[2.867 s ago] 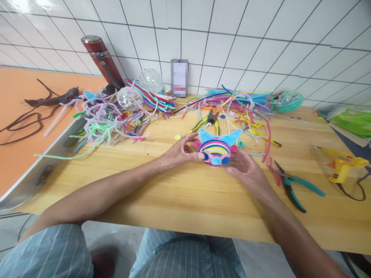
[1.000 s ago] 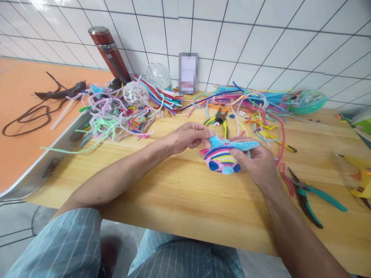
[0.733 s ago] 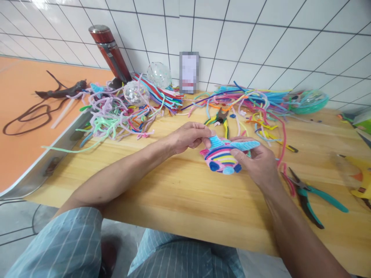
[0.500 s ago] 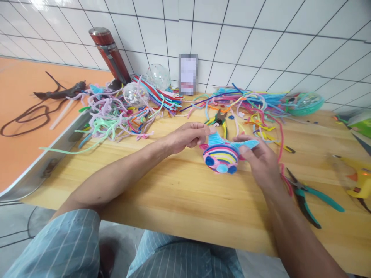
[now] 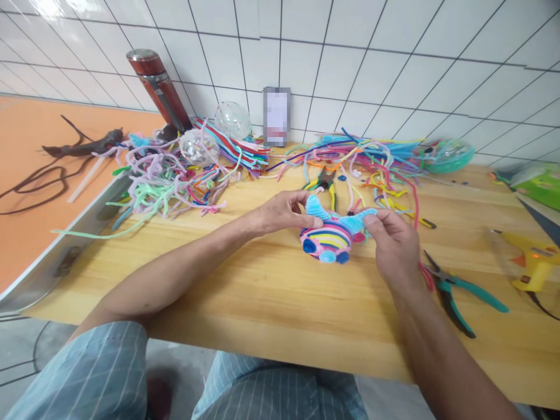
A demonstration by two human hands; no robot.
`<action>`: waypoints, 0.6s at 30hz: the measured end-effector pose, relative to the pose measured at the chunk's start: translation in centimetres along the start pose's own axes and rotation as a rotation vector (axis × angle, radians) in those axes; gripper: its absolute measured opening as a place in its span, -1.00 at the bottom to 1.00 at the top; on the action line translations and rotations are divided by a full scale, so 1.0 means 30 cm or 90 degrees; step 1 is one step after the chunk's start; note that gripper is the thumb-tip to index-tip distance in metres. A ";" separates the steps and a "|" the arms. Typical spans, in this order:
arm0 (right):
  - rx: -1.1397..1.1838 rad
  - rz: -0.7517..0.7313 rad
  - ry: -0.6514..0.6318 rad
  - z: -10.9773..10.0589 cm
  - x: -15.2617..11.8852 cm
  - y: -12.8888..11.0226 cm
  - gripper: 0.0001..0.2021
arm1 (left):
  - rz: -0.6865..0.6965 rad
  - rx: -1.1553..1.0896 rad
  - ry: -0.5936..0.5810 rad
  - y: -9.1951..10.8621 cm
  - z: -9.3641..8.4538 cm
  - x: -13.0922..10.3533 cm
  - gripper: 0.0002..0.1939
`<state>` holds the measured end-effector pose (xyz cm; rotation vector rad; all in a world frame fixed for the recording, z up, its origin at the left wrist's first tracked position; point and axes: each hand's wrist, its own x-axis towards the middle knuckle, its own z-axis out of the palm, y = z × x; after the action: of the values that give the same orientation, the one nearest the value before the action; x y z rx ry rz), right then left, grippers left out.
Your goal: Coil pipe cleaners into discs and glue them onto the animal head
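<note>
Round rainbow-striped fuzzy ornament [image 5: 327,236] with pointed light-blue ears [image 5: 317,209], held over the pale wooden table [image 5: 262,303], your left hand [image 5: 286,211] gripping one ear's base, your right hand [image 5: 397,238] pinching the other's tip

Bright, fairly even light fills the scene, with white glare burning out the upper left of the tiled wall [image 5: 350,73] and a soft shadow on the wooden table [image 5: 245,291] beside the right forearm [image 5: 431,326]. Wide-angle distortion slants the grid lines outward. Fine texture on the striped figure [image 5: 328,238] looks soft, perhaps from motion, and pixel blocks obscure the phone [image 5: 276,116].
</note>
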<state>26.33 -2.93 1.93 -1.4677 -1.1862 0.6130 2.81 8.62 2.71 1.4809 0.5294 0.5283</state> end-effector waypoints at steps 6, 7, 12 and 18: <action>0.000 -0.013 -0.004 0.003 -0.006 0.001 -0.79 | -0.001 0.010 0.005 0.003 0.008 -0.005 -0.54; 0.006 -0.012 -0.003 0.004 -0.008 0.004 -0.79 | 0.004 0.013 0.019 0.005 0.010 -0.005 -0.55; 0.028 0.005 -0.017 0.011 -0.017 0.023 -0.80 | 0.047 0.001 0.083 0.010 0.021 -0.009 -0.58; 0.015 -0.011 -0.025 0.011 -0.021 0.046 -0.82 | 0.076 0.039 0.154 0.003 0.035 -0.014 -0.60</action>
<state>26.28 -3.21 0.42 -1.4299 -1.2170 0.6440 3.13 7.54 2.81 1.5225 0.6529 0.7977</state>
